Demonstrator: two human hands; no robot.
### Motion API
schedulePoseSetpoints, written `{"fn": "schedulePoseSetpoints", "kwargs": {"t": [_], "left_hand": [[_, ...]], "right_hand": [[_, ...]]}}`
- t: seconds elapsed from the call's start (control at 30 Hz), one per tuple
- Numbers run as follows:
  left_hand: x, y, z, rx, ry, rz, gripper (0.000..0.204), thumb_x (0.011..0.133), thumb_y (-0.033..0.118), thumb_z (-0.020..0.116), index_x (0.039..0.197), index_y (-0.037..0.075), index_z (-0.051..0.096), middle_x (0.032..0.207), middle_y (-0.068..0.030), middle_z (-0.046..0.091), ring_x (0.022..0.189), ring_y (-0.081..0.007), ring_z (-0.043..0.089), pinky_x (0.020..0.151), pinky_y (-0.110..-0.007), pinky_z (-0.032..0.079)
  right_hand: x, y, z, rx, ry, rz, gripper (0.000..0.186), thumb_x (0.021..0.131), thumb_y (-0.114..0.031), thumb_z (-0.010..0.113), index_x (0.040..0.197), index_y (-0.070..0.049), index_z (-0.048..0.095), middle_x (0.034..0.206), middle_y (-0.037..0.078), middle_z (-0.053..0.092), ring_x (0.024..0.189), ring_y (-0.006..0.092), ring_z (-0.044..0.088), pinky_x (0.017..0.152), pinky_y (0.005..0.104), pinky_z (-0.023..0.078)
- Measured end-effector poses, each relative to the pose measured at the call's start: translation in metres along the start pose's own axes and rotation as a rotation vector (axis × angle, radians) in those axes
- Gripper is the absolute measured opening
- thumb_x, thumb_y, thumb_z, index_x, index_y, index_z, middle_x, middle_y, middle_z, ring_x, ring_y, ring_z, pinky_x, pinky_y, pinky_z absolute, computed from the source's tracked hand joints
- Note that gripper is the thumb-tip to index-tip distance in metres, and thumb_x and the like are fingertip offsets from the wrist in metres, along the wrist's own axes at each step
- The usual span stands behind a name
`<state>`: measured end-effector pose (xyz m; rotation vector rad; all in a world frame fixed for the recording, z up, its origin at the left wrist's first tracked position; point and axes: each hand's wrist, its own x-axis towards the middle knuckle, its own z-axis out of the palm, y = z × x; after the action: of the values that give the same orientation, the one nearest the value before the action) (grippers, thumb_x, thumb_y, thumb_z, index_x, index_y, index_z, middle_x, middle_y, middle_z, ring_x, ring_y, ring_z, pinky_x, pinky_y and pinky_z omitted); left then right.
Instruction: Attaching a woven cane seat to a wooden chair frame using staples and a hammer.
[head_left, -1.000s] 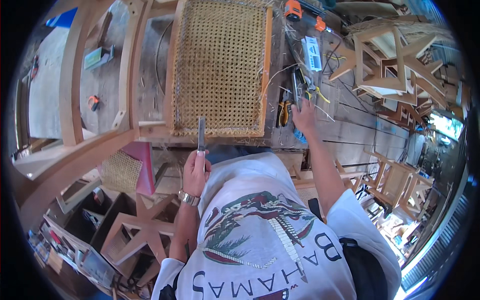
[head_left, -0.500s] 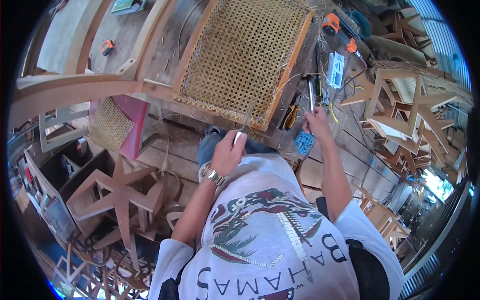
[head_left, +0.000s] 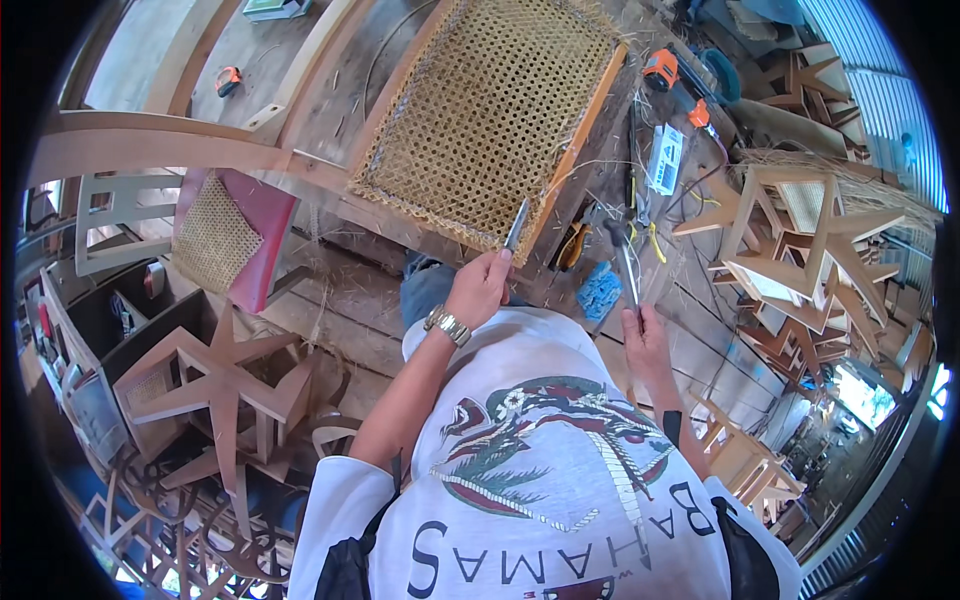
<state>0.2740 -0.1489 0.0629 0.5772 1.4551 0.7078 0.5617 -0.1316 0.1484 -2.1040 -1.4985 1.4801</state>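
Note:
My left hand [head_left: 478, 288] is closed round a slim chisel [head_left: 517, 224], its metal blade pointing up over the near right corner of the woven cane panel [head_left: 490, 110]. The panel sits in a wooden frame, with ragged cane ends along its edges. In my right hand [head_left: 648, 345], low at the right of the bench, is a hammer [head_left: 628, 268] gripped by its metal handle, head pointing away from me. A blue mesh-like bundle [head_left: 600, 291] lies just left of the hammer. Pliers with yellow and black handles [head_left: 572, 246] rest between the panel and the hammer.
An orange and black tool [head_left: 661, 70] and a small white and blue box [head_left: 666, 160] lie right of the panel. Star-shaped wooden frames [head_left: 800, 235] are stacked at the right, another [head_left: 222, 375] at the left. A tape measure [head_left: 228, 80] lies far left.
My right hand has drawn the hammer back toward my body. My left hand has moved slightly right, with the chisel now at the panel's near right corner.

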Motion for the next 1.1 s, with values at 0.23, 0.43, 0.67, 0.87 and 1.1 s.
{"fn": "schedulePoseSetpoints", "kwargs": {"t": [0.23,0.43,0.67,0.87,1.1], "left_hand": [[0.007,-0.001,0.004,0.095,0.016,-0.003,0.053,0.100,0.045,0.044,0.083,-0.001,0.063,0.059,-0.0091,0.061,0.055,-0.0195,0.061,0.058,-0.035,0.048],[0.010,-0.001,0.005,0.190,0.088,0.058,0.054,0.099,0.045,0.046,0.082,-0.004,0.063,0.070,-0.0232,0.062,0.070,-0.0394,0.063,0.068,-0.045,0.048],[0.014,-0.007,0.006,0.235,0.102,0.119,0.055,0.099,0.047,0.048,0.076,-0.002,0.061,0.054,-0.0062,0.055,0.051,-0.0153,0.055,0.054,-0.033,0.045],[0.005,0.003,0.013,0.488,0.230,0.143,0.056,0.099,0.046,0.046,0.078,-0.004,0.062,0.068,-0.0249,0.063,0.067,-0.0422,0.063,0.063,-0.048,0.048],[-0.003,0.010,0.021,0.511,0.225,0.076,0.054,0.099,0.046,0.046,0.084,-0.003,0.061,0.076,-0.0305,0.063,0.077,-0.0490,0.061,0.069,-0.055,0.048]], "right_hand": [[0.012,-0.022,0.006,-0.185,0.000,-0.153,0.033,0.100,-0.034,0.056,0.104,-0.001,0.058,0.071,0.003,0.052,0.064,0.0117,0.048,0.059,0.0292,0.041],[0.010,-0.047,0.011,-0.202,-0.051,-0.189,0.033,0.099,-0.033,0.056,0.106,-0.001,0.059,0.069,0.002,0.050,0.064,0.0100,0.045,0.058,0.0278,0.040],[0.010,-0.067,0.007,-0.200,-0.080,-0.189,0.034,0.100,-0.034,0.056,0.106,-0.001,0.058,0.067,0.002,0.049,0.062,0.0098,0.044,0.057,0.0272,0.039],[0.015,-0.088,0.007,-0.217,-0.052,-0.280,0.035,0.101,-0.033,0.054,0.111,0.000,0.056,0.067,0.003,0.049,0.062,0.0104,0.046,0.056,0.0278,0.040],[0.006,-0.119,0.009,-0.342,-0.041,-0.433,0.030,0.101,-0.027,0.052,0.117,-0.001,0.055,0.070,0.008,0.053,0.060,0.0152,0.049,0.057,0.0300,0.042]]}}
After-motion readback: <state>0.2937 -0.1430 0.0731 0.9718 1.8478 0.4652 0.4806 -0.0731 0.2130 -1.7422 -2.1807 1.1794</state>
